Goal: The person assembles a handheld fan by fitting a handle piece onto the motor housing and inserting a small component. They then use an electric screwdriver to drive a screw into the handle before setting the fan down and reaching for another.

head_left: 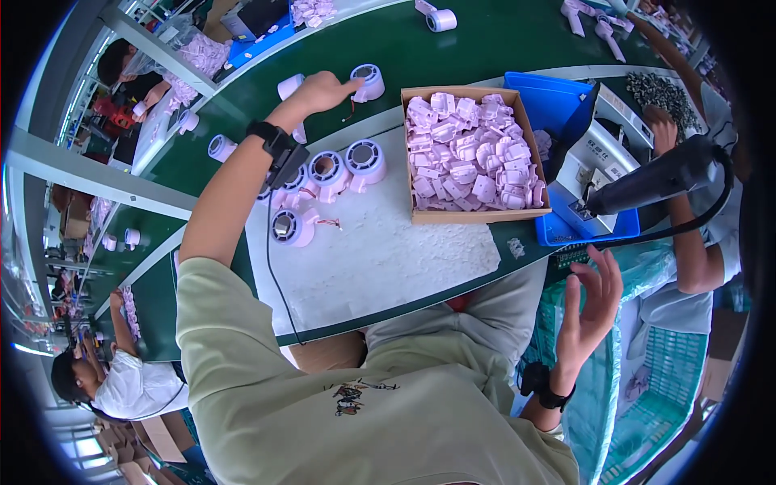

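Observation:
My left hand (pixel 322 93) reaches over the far green surface, one finger stretched to the left rim of a pink round motor housing (pixel 369 86) with a short wire. Its other fingers are mostly hidden, so whether it grips anything is unclear. Below that wrist, several similar pink housings stand grouped on the white work mat (pixel 364 267); one housing (pixel 365 162) has a dark ring on top, and another (pixel 291 228) shows a metal centre. Near the table's front right edge my right hand (pixel 592 299) hovers empty, its fingers apart.
A cardboard box (pixel 477 217) full of small pink plastic parts sits on the mat. Right of it are a blue bin (pixel 525 81), a silver machine (pixel 602 153) and a black cylindrical tool (pixel 659 179). A co-worker's arm (pixel 687 234) and a lined green basket (pixel 671 372) lie farther right.

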`<state>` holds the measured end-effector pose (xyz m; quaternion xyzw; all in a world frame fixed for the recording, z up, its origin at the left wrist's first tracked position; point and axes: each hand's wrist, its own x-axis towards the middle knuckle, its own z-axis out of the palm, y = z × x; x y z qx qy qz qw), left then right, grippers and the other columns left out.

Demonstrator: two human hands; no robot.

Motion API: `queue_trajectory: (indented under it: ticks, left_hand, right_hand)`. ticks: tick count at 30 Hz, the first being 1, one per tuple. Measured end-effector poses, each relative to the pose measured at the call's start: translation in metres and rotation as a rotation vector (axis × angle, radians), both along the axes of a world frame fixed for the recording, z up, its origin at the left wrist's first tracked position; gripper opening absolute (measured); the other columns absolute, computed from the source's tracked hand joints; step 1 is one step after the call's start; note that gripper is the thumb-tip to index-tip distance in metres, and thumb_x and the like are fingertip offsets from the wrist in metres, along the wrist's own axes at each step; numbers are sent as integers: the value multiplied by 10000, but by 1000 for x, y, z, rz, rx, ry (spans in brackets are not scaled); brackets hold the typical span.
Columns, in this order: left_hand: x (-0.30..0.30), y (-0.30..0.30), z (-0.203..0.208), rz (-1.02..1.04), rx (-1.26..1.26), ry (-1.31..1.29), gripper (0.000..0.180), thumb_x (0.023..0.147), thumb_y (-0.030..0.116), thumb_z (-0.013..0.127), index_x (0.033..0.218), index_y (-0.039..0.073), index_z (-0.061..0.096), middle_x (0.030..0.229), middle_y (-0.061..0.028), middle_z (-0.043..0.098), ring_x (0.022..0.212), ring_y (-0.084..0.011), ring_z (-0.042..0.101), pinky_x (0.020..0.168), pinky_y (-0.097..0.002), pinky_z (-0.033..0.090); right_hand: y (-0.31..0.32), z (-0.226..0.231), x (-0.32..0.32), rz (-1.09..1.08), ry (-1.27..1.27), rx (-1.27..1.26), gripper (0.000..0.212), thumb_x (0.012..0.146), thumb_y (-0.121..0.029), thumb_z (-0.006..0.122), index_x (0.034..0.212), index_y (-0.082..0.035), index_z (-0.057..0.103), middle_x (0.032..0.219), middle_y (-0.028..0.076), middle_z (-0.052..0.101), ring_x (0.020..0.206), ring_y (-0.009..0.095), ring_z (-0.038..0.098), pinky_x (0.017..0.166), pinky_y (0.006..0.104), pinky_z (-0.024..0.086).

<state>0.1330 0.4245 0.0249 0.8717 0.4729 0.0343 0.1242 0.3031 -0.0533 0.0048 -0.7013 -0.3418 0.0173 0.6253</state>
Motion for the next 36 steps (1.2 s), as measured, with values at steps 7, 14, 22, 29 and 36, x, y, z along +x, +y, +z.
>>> queue_trajectory:
  ticks: [7, 14, 22, 29, 36]
  left_hand:
    - [28, 6, -43, -92, 106, 73, 634, 785, 552, 654, 851, -77, 683, 858, -220, 686, 836, -376, 665, 800, -376, 513]
    - [-6, -64, 44, -213, -246, -297, 447, 875, 406, 634, 854, -37, 694, 724, -138, 663, 630, -202, 637, 603, -308, 501]
    - [-97, -305, 76, -567, 151, -392, 278, 853, 295, 692, 933, 39, 621, 750, -98, 618, 702, -253, 601, 617, -348, 468]
    - [-159, -363, 14, -265, -222, -536, 272, 877, 267, 682, 953, 25, 584, 767, -93, 623, 695, -218, 620, 631, -323, 477]
    - [-225, -351, 2, -114, -925, -710, 220, 947, 211, 592, 1001, -1, 618, 761, -52, 637, 730, -122, 638, 667, -272, 500]
  right_hand:
    - [-47, -3, -8, 357, 125, -212, 101, 929, -52, 580, 975, 28, 621, 944, 112, 664, 861, 128, 620, 722, 250, 484]
    - [-35, -14, -23, 320, 306, -176, 212, 938, -95, 584, 1103, 39, 590, 1035, 140, 660, 847, 138, 626, 742, 260, 492]
    - [40, 9, -107, 689, 674, 211, 506, 931, -250, 590, 1330, 33, 460, 1153, 162, 628, 1016, 176, 606, 880, 312, 482]
    - [58, -21, -129, 1072, 653, -108, 627, 912, -325, 604, 1370, 57, 410, 1201, 173, 603, 1091, 211, 587, 948, 339, 455]
    - [74, -25, -138, 1238, 742, -148, 641, 914, -331, 570, 1375, 71, 380, 1241, 213, 571, 1108, 285, 599, 1021, 376, 413]
